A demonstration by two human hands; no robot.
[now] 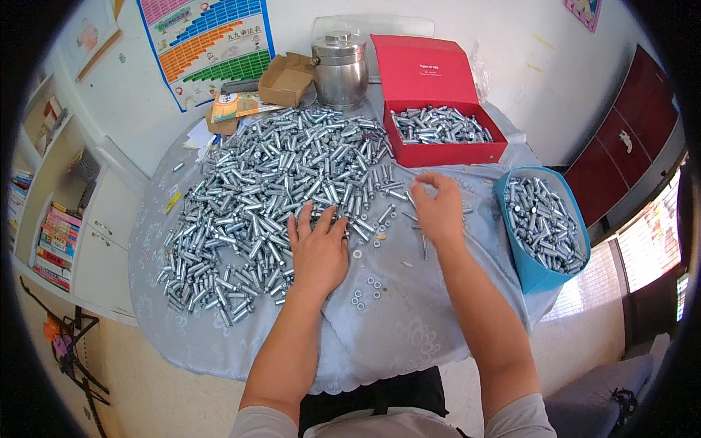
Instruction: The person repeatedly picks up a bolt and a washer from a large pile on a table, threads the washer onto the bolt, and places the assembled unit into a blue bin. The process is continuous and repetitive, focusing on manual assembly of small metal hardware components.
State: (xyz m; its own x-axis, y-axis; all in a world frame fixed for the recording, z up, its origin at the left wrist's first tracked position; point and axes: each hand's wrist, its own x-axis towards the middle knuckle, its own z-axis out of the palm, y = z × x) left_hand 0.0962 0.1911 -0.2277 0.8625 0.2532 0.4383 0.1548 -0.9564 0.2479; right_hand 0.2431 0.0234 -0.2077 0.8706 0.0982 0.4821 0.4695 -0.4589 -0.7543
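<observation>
A wide heap of silvery sleeve anchor bolts [270, 171] covers much of the table. My left hand [319, 252] rests on the heap's near right edge, fingers spread and touching the bolts. To its right, my right hand [439, 208] is over the cloth with thumb and forefinger curled together. Whatever those fingers may hold is too hidden to name. A few loose bolts [387, 213] lie between the two hands. Several small nuts [377, 295] are scattered on the cloth nearer to me, with a pale washer [357, 254] close to my left fingers.
At the back stands a red box [445, 154] with its lid up, filled with bolts. A blue bin [537, 271], also full of bolts, is at the table's right edge. Behind the heap are a steel pot [340, 73] and a cardboard box [287, 79]. A grey-blue cloth [394, 332] covers the round table.
</observation>
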